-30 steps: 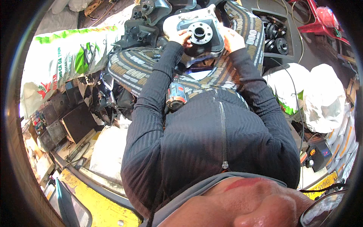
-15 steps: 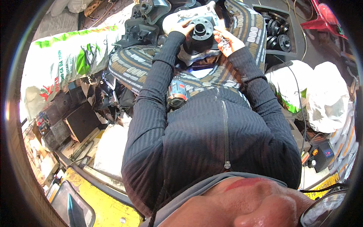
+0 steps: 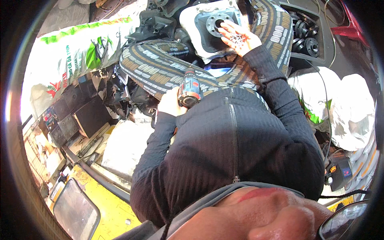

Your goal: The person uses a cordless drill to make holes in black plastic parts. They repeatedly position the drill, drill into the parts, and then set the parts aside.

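We wear dark fabric trousers point(image 3: 148, 66) patterned with banded tan and white dashes, under a black, rib-striped zip top point(image 3: 204, 136). Our compact cordless drill point(image 3: 189, 89) mixes red, black and blue-grey. Far off, we see a dark-grey square metal plate point(image 3: 203, 30) with a paler grey ring, against a white soft pad point(image 3: 189, 25). Left, we have a white plastic sack point(image 3: 80, 52) printed green and red; near left, a yellow metal panel point(image 3: 114, 204); far right, a red plastic object point(image 3: 354, 24).
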{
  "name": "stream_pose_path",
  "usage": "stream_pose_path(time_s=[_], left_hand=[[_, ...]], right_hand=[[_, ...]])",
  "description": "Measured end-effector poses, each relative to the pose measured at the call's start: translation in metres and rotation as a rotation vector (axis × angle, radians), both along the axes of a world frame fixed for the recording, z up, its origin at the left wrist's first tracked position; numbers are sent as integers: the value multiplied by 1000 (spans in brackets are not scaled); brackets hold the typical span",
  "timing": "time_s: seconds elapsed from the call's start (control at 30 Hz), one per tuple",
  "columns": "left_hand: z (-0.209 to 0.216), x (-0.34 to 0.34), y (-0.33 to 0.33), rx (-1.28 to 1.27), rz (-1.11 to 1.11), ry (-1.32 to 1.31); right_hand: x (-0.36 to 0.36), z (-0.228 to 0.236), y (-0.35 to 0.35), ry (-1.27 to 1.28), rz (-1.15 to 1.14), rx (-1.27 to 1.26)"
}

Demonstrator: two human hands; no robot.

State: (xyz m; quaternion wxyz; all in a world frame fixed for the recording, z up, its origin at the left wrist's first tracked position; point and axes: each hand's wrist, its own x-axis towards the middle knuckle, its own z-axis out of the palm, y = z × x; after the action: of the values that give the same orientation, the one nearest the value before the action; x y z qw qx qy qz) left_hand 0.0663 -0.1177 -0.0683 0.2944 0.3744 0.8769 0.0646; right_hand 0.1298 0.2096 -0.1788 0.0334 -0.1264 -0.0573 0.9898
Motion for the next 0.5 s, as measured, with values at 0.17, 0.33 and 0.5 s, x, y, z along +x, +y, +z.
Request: stream_pose_path(time_s=[0.17, 0.33, 0.5], left_hand=[[18, -16, 18, 160, 184, -63], [59, -37, 39, 500, 379, -283], [76, -51, 74, 374, 257, -416]], right_hand=[[-3, 7, -5, -11, -4, -37], [-3, 6, -6, 9, 0, -155], [-5, 6, -6, 156, 54, -139]])
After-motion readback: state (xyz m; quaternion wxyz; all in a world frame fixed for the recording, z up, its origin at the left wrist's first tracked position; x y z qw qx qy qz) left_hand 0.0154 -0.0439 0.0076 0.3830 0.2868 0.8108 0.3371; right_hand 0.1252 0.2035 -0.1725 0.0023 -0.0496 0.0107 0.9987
